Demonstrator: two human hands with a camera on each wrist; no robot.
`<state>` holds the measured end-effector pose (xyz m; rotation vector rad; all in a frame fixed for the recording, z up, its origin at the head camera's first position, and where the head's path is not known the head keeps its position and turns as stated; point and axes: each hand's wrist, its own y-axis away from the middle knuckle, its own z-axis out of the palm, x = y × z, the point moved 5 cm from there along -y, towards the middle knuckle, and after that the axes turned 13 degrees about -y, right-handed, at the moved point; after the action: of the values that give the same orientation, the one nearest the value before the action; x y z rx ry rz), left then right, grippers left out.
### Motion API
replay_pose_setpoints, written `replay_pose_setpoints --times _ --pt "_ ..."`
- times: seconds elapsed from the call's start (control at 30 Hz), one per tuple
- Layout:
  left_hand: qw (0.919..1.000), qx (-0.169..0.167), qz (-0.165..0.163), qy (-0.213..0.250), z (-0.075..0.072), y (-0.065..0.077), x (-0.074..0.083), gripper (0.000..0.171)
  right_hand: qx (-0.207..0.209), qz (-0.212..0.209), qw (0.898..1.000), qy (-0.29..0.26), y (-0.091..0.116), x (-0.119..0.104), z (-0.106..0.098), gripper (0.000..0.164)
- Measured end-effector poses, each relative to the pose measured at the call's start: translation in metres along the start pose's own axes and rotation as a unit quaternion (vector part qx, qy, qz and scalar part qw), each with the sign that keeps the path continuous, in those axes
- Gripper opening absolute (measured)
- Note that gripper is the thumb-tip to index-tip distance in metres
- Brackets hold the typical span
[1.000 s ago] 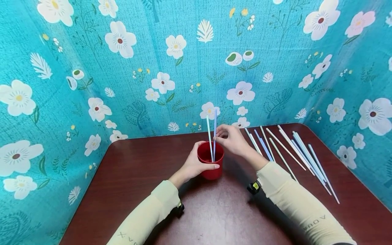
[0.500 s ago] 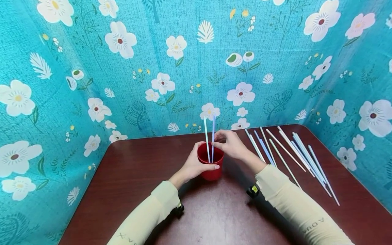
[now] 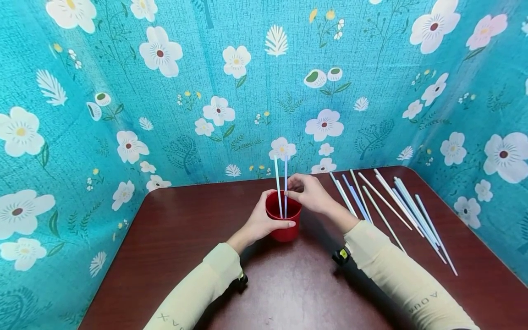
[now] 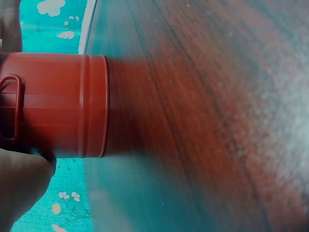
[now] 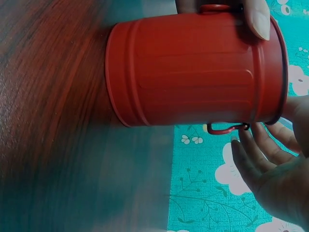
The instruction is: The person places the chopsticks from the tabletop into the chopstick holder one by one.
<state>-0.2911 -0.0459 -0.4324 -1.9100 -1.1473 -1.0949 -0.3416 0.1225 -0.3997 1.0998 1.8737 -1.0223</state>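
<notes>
A red metal bucket-shaped cup [image 3: 284, 233] stands upright on the table, with small wire handles on its sides in both wrist views. My left hand [image 3: 266, 220] grips it from the left, thumb [image 5: 259, 21] across the near side by the rim. Two thin sticks stand inside, a pale green one [image 3: 277, 178] and a blue one [image 3: 285, 172]. At the cup's right rim, my right hand [image 3: 308, 193] pinches the blue stick between thumb and index finger. Its other fingers [image 5: 265, 150] lie loosely bent beside the cup's handle in the right wrist view.
Several loose sticks lie fanned out on the right of the dark red-brown table [image 3: 198, 238]: white, blue [image 3: 359, 199], pale green [image 3: 383, 217], cream and light blue [image 3: 416, 211]. A teal flowered cloth [image 3: 247, 91] hangs round the table's back and sides.
My right hand has moved down and slightly left, lowering the blue stick into the cup. The green stick's top has shifted a little left. My left hand keeps its hold on the cup.
</notes>
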Motion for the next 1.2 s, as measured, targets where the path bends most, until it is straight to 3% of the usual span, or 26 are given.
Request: replay_pose_setpoints --times 0.03,0.27,0.6,0.9,1.2 --pt "1.0000 0.001 -0.002 0.001 0.000 0.001 0.002 0.090 0.000 0.001 1.000 0.001 0.000 0.000 -0.001 0.018" --pt "0.9999 0.009 0.007 -0.006 0.004 -0.011 -0.026 0.093 -0.007 0.005 1.000 0.003 0.000 -0.005 -0.016 0.030" --pt "0.9998 0.014 0.004 -0.013 0.004 -0.010 -0.025 0.092 0.013 0.030 0.998 0.046 -0.001 0.001 -0.048 0.028" --pt "0.9999 0.012 -0.002 -0.012 0.004 -0.009 -0.026 0.091 0.032 0.034 0.995 0.084 0.000 0.022 -0.075 0.025" --pt "0.9999 0.006 -0.001 -0.010 0.004 -0.009 -0.024 0.095 0.038 0.051 0.989 0.133 0.000 0.049 -0.089 0.021"
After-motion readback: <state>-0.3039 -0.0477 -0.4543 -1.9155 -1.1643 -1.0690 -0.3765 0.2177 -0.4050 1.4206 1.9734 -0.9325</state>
